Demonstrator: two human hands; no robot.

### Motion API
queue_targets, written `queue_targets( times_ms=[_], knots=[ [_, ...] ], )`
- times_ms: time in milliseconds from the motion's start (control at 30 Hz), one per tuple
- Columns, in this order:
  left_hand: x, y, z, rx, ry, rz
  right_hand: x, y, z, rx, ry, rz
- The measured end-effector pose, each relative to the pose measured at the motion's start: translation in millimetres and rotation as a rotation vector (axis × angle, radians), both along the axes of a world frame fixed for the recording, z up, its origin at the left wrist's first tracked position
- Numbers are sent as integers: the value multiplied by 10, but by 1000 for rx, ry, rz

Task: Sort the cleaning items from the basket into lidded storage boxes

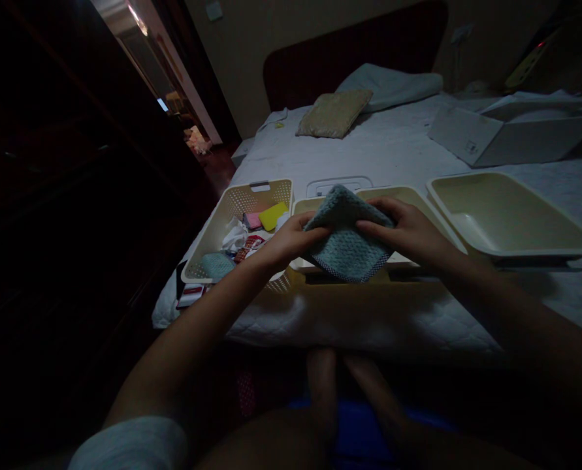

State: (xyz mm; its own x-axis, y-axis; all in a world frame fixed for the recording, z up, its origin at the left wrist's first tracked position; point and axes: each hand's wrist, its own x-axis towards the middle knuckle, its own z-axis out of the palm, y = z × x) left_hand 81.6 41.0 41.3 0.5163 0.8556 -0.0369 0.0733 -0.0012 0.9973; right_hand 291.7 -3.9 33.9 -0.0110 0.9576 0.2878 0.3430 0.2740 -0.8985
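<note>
Head view: your left hand and right hand pinched a blue-green, nubbly cloth, diamond-wise, its trim dark-checked.

This is a bedroom in a home. The bed gives it away: a dark, rounded headboard stands at its far edge against a plain wall, and a beige pillow and rumpled pale bedding lie near that edge. A white quilted cover hangs over the near edge. Past the bed's far left corner, a doorway opens onto a lit space, with a switch plate on the wall beside it. Household storage adds to this: a perforated basket at the near left corner, and a cardboard box toward the right edge.
</note>
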Motion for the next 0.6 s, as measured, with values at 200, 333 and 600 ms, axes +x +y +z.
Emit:
queue_targets(
  times_ms=[200,333,600],
  knots=[
    [60,28,0,69,-161,181,-18,41,-92,-124,409,7],
    [121,-11,-14,21,-252,208,-94,32,-124,-286,586,194],
    [95,-19,-40,-25,-223,203,-26,43,-167,-364,598,145]
  ],
)
